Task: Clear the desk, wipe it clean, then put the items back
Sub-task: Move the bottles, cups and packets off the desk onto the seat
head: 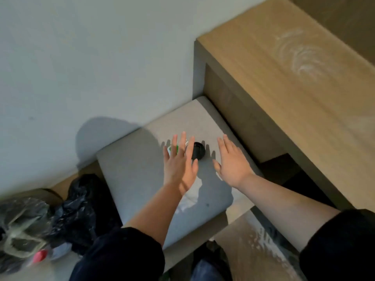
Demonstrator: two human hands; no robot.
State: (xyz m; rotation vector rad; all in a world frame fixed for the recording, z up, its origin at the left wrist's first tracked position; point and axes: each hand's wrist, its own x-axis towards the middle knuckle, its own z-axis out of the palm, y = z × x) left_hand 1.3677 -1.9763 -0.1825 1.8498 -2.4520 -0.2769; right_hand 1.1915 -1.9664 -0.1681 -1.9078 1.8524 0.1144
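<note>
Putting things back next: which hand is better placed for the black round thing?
Probably left: the left hand overlaps the black round thing; the right hand hovers apart to its right.

grey stool point(125, 169) | black round object point(198, 152) | green-white item point(170, 151) | white cloth point(190, 196)

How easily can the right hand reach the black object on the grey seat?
Probably easily: the right hand is open just beside the black object, with only bare grey seat between them.
</note>
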